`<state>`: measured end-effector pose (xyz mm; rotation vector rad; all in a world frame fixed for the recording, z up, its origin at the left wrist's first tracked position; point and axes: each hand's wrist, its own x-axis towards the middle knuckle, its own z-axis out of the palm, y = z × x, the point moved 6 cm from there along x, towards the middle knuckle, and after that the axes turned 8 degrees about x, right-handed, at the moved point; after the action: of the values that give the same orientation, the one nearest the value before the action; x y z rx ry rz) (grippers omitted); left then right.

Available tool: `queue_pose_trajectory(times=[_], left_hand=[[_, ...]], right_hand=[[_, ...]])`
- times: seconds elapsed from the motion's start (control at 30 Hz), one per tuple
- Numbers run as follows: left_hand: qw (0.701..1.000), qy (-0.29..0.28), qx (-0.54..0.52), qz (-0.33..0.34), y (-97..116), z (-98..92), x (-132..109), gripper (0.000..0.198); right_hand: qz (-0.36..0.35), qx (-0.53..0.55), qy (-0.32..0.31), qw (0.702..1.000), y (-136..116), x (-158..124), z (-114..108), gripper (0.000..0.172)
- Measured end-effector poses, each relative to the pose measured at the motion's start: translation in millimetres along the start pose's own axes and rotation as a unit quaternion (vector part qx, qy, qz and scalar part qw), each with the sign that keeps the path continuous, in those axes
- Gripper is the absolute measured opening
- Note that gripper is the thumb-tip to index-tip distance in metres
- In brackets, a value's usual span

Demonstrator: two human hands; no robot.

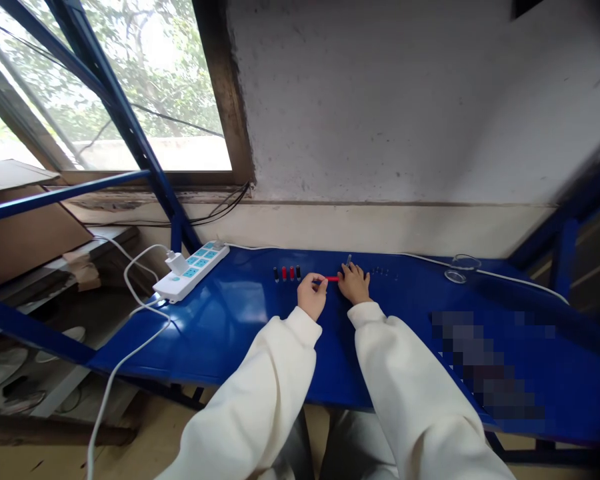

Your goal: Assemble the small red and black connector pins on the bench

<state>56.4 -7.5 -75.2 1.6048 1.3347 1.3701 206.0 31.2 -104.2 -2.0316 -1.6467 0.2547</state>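
My left hand (312, 296) pinches a slim red tube (333, 279), held level above the blue table. A dark part shows between its fingers. My right hand (355, 284) meets the tube's other end with thumb and bent fingers, and its grip is partly hidden. Just beyond the right fingertips, a small greyish clear piece (349, 259) sticks out. Left of my hands is a row of several short tubes, including a black one (275, 274) and a red one (284, 273). Several tiny clear pieces (380, 271) lie to the right of my right hand.
A white power strip (193, 272) with a plugged-in adapter stands on the left of the blue table (250, 340), its cable hanging over the edge. A round clear dish (455, 275) lies at the back right near a white cable. Blurred-out items lie front right. Blue frame bars flank both sides.
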Motion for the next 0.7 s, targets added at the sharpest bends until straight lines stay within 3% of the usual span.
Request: queue_pose_trajectory(times=[0.13, 0.27, 0.37, 0.47, 0.57, 0.7], left_hand=[[0.999, 0.007, -0.029, -0.019, -4, 0.2, 1, 0.009], [0.998, 0.028, -0.050, -0.040, -11, -1.4, 4, 0.012], [0.996, 0.041, -0.059, -0.043, -12, -3.3, 4, 0.014], [0.996, 0.047, -0.059, -0.043, -9, -5.1, 3, 0.014], [0.996, 0.048, -0.061, -0.045, -8, -5.8, 2, 0.015], [0.996, 0.047, -0.068, -0.046, -9, -4.7, 3, 0.015]], right_hand=[[-0.019, 0.010, 0.026, 0.999, -2, -4, -5, 0.039], [-0.051, 0.065, 0.102, 0.991, -8, -13, -25, 0.029], [-0.080, 0.156, 0.177, 0.969, -13, -22, -45, 0.023], [-0.089, 0.284, 0.228, 0.927, -16, -32, -59, 0.022], [-0.077, 0.381, 0.229, 0.892, -18, -38, -60, 0.023], [-0.057, 0.455, 0.192, 0.868, -20, -40, -52, 0.023]])
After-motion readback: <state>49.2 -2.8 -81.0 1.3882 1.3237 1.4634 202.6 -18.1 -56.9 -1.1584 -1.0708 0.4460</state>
